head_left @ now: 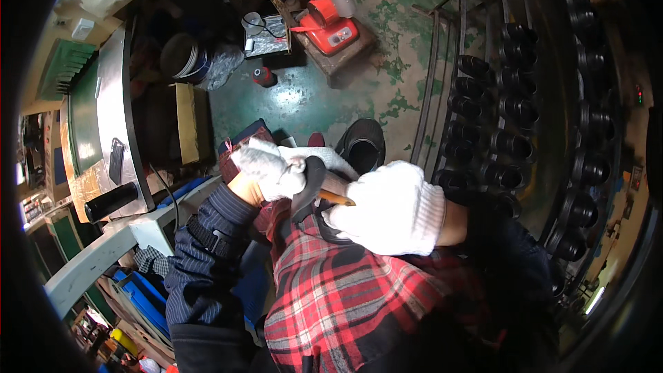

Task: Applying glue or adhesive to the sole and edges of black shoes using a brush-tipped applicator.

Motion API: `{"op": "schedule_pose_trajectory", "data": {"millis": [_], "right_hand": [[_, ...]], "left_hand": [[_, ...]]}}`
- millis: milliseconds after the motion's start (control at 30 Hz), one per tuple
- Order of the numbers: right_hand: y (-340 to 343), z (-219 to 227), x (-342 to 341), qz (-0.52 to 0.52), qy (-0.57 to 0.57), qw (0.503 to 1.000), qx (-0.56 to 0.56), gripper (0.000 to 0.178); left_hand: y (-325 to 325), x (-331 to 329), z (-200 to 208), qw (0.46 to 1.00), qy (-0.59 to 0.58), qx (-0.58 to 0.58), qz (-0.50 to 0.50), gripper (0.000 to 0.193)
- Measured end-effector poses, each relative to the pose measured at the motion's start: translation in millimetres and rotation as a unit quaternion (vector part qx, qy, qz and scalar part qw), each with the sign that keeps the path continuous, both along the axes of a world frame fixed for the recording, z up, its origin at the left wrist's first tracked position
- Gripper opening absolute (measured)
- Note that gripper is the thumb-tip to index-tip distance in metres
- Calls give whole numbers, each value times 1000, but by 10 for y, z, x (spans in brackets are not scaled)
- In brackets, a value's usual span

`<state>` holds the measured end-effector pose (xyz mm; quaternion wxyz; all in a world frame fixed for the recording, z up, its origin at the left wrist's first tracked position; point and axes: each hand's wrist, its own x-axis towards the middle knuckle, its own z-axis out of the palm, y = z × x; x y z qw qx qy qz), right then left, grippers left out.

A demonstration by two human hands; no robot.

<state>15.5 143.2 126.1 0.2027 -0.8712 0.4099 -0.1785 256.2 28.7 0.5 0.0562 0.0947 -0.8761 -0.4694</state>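
The gloved left hand (276, 171) holds a curved black piece (310, 188), a brown stick (337, 197) against the gloved right hand (390, 211).

White gloves (394, 211), brown stick (335, 197), red plaid cloth (331, 290), navy pinstriped sleeve (200, 259)

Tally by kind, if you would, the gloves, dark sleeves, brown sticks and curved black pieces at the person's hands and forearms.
Gloves: 2 (left glove, right glove)
Dark sleeves: 2 (left sleeve, right sleeve)
Brown stick: 1
Curved black piece: 1
Total: 6
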Motion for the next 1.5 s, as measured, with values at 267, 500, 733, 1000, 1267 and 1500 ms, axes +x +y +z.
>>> {"op": "schedule_pose_trajectory", "data": {"millis": [267, 500, 733, 1000, 1267, 1500], "right_hand": [[20, -132, -346, -65, -66, 995, 34, 23], [-14, -110, -445, -200, -438, 847, 227, 12], [37, -226, -366, -189, -343, 920, 31, 15], [-22, -89, -391, -107, -205, 968, 101, 26], [-4, 6, -345, -58, -74, 990, 109, 25], [8, 80, -357, -64, 34, 991, 113, 23]], "left_hand": [[-13, -215, 81, 987, 117, 71, -82, 33], [-69, -430, 638, 854, -167, 490, -44, 32], [-111, -625, 1070, 867, -297, 387, 102, 27], [-212, -697, 880, 858, -288, 419, -68, 40], [-227, -586, 947, 955, -169, 216, -115, 31], [-176, -771, 1024, 933, -269, 236, -33, 32]]}}
